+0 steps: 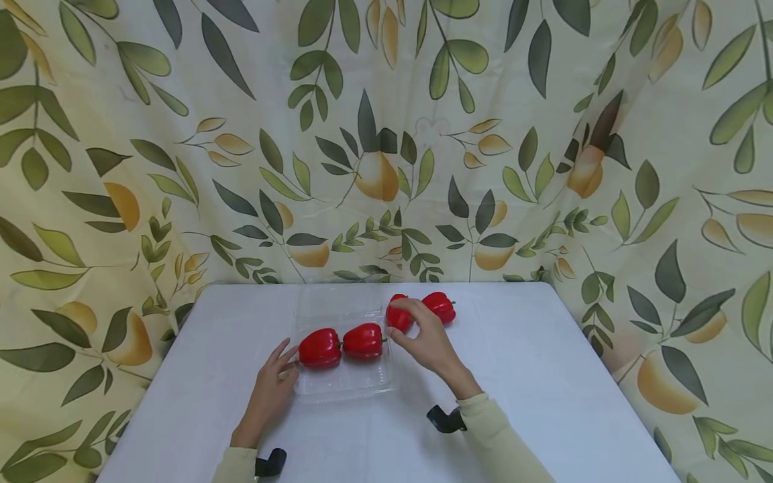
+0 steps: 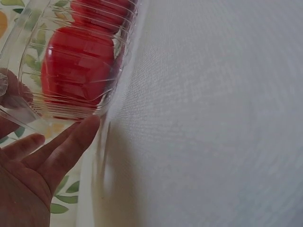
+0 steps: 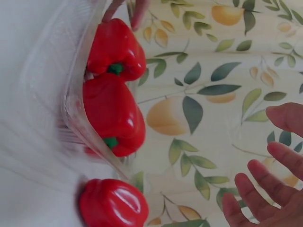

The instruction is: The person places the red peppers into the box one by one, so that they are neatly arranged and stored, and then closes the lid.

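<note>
**Near the tabletop's far edge, two red peppers in our clear box, two beside it**

Left of the middle of the white tabletop, our clear plastic box lies open, its clear lid laid back toward the far edge. Inside it we have the left pepper and the right pepper side by side, both lying over with their green stems toward the tabletop's right edge.

Just beyond the box's right side, near the far edge, we see the nearer loose pepper, partly covered by our right hand, and the farther loose pepper just past it, its stem toward the right edge.

Our left hand has its fingers apart, and a fingertip touches the box's left end. Our right hand has thumb and fingers spread, with nothing gripped between them; whether it touches the pepper we cannot tell.

Behind the far edge we see a curtain printed with leaves and yellow fruit.
</note>
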`<state>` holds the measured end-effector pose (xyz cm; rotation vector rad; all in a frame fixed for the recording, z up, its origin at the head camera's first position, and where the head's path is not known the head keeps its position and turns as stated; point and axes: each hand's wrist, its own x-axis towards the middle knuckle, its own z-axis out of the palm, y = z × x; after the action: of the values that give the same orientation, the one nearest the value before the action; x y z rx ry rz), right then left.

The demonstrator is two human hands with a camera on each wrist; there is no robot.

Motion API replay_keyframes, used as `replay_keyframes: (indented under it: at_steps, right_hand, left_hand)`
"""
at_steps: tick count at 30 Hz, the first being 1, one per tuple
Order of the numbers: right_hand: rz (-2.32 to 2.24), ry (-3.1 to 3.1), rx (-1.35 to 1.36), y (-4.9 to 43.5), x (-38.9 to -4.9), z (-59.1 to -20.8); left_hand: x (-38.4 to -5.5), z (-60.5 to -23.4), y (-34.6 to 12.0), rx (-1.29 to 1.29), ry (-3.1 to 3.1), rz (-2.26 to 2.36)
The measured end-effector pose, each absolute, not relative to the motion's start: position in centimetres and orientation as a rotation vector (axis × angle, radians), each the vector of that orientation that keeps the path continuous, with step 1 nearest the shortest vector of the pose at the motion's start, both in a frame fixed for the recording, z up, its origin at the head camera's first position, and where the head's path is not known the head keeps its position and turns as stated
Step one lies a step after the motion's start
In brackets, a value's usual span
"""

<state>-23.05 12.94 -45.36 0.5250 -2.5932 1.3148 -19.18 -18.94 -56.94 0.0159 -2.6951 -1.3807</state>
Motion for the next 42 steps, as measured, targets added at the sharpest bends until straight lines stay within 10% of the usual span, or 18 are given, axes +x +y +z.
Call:
replay_keyframes:
  at_steps: [42]
  right_hand:
    - [1.459,-2.6,-0.018,21.4,-27.7,-50.0]
  left_hand:
    - [-19.1,-56.8,-18.9,0.021,-2.695,-1.393]
